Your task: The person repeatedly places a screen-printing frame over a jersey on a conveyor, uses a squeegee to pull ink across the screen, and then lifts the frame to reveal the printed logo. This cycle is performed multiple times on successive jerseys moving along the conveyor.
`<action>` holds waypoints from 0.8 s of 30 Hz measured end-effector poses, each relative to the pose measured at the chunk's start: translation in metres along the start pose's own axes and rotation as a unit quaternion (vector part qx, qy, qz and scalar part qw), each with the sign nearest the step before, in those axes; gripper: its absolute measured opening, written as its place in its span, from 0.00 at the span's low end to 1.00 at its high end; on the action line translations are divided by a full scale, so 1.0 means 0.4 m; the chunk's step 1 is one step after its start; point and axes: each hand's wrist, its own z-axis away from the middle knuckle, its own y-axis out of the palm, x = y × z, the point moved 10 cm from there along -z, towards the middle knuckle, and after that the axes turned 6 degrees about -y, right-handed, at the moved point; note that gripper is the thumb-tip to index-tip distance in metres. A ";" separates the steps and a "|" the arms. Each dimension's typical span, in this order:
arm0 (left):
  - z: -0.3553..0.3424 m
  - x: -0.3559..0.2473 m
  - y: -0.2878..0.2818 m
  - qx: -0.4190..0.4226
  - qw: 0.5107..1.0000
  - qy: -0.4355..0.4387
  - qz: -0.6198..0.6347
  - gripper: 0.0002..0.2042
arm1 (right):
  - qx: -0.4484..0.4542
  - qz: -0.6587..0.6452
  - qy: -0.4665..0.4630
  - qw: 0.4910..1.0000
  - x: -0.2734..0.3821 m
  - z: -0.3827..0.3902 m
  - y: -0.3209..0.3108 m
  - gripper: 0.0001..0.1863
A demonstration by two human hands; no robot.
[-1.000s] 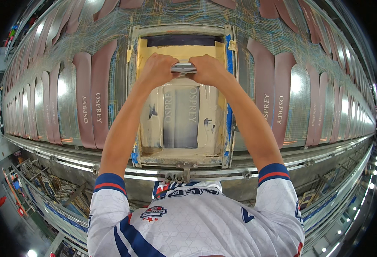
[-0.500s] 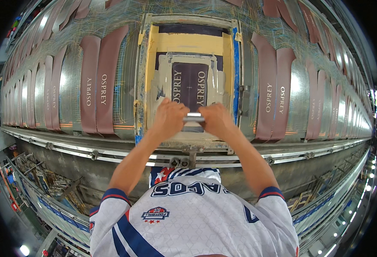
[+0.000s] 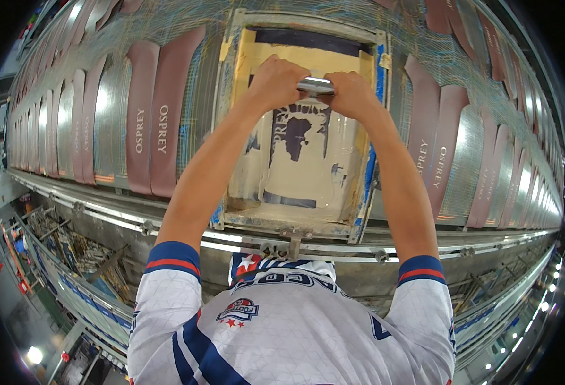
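Both my hands grip a metal squeegee [image 3: 316, 86] at the far part of a screen-printing frame [image 3: 366, 215]. My left hand [image 3: 274, 85] is closed round its left end, and my right hand [image 3: 354, 95] round its right end. A short shiny stretch of the squeegee shows between the fists; its lower edge is mostly hidden. Cream ink [image 3: 305, 179] lies over the mesh on the near side of the squeegee, in an uneven film. Dark purple patches and part of the lettered stencil show through it. Yellow and blue tape lines the frame's edges.
Maroon cut pieces with pale lettering [image 3: 142, 122] lie in pairs along the long table, with more such pieces [image 3: 427, 122] to the right. A metal rail [image 3: 231, 244] runs along the table's near edge. Stray coloured lines mark the table surface [image 3: 196, 83].
My hands have pushed the squeegee from the near end of the frame to its far part. Cream ink now covers much of the previously dark stencil. The whole view has tilted slightly.
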 end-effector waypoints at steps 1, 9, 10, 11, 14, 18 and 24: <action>0.011 -0.009 0.002 -0.002 1.000 -0.001 0.001 0.08 | -0.011 0.002 0.001 1.000 0.003 0.015 0.000 0.11; 0.462 -0.153 0.123 0.008 1.000 0.017 0.018 0.11 | -0.023 -0.020 -0.075 0.997 0.244 0.401 0.184 0.09; 0.495 -0.172 0.119 -0.001 0.999 0.016 0.029 0.11 | -0.039 -0.039 -0.085 0.995 0.268 0.433 0.182 0.10; 0.511 -0.180 0.115 -0.010 0.999 0.014 0.041 0.11 | -0.035 -0.040 -0.075 0.996 0.276 0.449 0.182 0.10; 0.476 -0.175 0.112 0.033 0.999 0.017 0.034 0.12 | -0.011 -0.032 -0.065 0.997 0.257 0.432 0.169 0.10; 0.277 -0.111 0.055 -0.020 0.999 0.034 -0.025 0.11 | -0.034 0.010 -0.065 0.997 0.163 0.254 0.075 0.09; -0.025 -0.001 0.004 0.012 0.998 0.029 -0.060 0.11 | -0.002 0.000 -0.034 0.999 0.008 -0.011 -0.038 0.09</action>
